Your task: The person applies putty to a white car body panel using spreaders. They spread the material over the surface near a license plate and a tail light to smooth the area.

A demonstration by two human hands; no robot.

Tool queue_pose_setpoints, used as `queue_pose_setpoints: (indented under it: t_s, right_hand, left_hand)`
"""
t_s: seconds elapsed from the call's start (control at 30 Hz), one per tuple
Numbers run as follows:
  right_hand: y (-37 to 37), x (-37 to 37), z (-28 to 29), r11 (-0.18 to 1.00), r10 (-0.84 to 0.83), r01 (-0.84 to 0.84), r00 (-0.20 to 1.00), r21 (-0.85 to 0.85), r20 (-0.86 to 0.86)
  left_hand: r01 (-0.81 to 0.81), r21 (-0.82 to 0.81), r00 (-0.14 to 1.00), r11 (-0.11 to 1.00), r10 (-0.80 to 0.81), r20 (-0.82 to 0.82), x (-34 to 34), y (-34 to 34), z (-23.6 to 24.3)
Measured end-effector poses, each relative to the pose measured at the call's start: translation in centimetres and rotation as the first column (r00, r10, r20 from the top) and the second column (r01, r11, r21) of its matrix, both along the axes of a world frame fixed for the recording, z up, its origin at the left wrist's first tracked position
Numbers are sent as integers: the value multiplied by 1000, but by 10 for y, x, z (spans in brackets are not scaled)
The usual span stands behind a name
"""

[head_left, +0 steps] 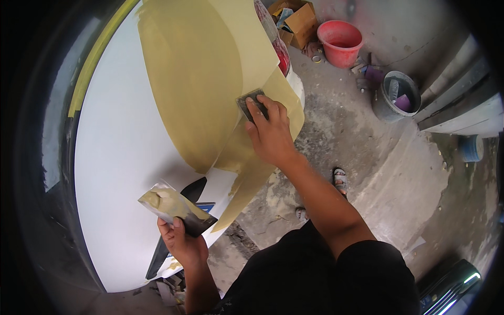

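My right hand point(274, 135) presses a dark, flat rectangular putty spreader point(242, 107) against a car body panel, with the fingers laid along its top. Under and around it, the white car panel point(115, 157) carries a broad coat of olive-yellow body filler point(194, 79), which reaches over the corner toward the red tail light point(284, 60). Lower left, my left hand point(184, 245) grips a metal putty plate point(181, 202) by its lower edge, thumb on top. A lump of the same filler point(152, 199) lies on the plate's far end. Behind it, a black trim piece point(194, 189) shows on the panel.
Beyond the car corner stand a red bucket point(341, 55), a cardboard box point(303, 23) and a grey bucket point(386, 107) with a purple item inside. A blue can point(472, 148) sits farther right. My sandalled feet point(340, 178) are on stained concrete point(378, 168). A glossy dark part point(451, 289) lies lower right.
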State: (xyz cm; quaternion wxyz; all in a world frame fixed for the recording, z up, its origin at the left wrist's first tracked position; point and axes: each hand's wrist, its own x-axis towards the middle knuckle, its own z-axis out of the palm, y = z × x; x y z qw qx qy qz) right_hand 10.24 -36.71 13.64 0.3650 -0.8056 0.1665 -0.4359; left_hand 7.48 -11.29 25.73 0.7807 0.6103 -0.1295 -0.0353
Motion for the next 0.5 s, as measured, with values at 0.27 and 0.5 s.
queue_pose_setpoints:
  t_s: [0.27, 0.5]
  right_hand:
    - [86, -17, -26, 943, 295, -304, 952, 137, 80]
    - [56, -91, 28, 158, 730, -913, 365, 377, 578]
  left_hand:
    - [13, 49, 1000, 999, -12, -19, 0, -5, -6]
    - [42, -15, 993, 999, -44, -112, -5, -29, -11]
